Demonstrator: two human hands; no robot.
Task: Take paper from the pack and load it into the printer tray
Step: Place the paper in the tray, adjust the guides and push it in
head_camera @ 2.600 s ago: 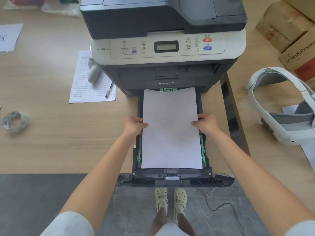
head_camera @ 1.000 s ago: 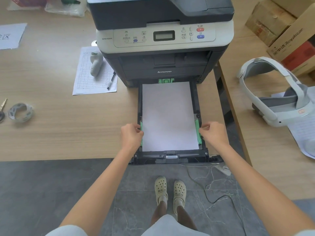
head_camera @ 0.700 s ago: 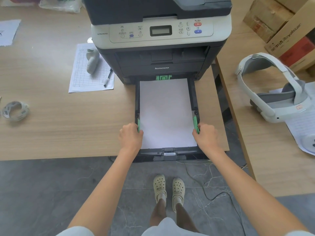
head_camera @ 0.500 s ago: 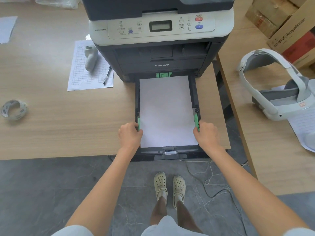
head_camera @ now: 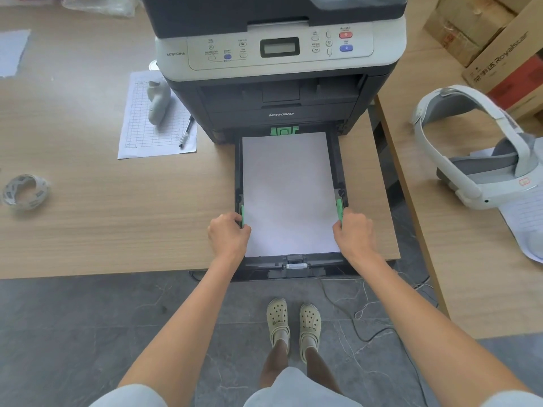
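I see the flat white stack of paper [head_camera: 289, 192] lying in the pulled-out black plastic printer tray [head_camera: 340, 160]. My left hand [head_camera: 227, 237] and right hand [head_camera: 354, 234] each pinch a small green side guide [head_camera: 339, 207]. If I squeeze too hard the sheets could bend, and if I leave them loose they could feed in crooked.

**Two wooden tables, loaded**

The wooden table [head_camera: 88, 224] carries the printer [head_camera: 279, 69] beyond the hands; left of the left hand [head_camera: 227, 237] lie a tape roll [head_camera: 26, 191] and a gridded sheet [head_camera: 152, 130] bearing a pen [head_camera: 186, 132]. Right of the right hand [head_camera: 354, 233], a second table [head_camera: 458, 259] holds a white headset [head_camera: 476, 151] and cardboard boxes [head_camera: 493, 39].
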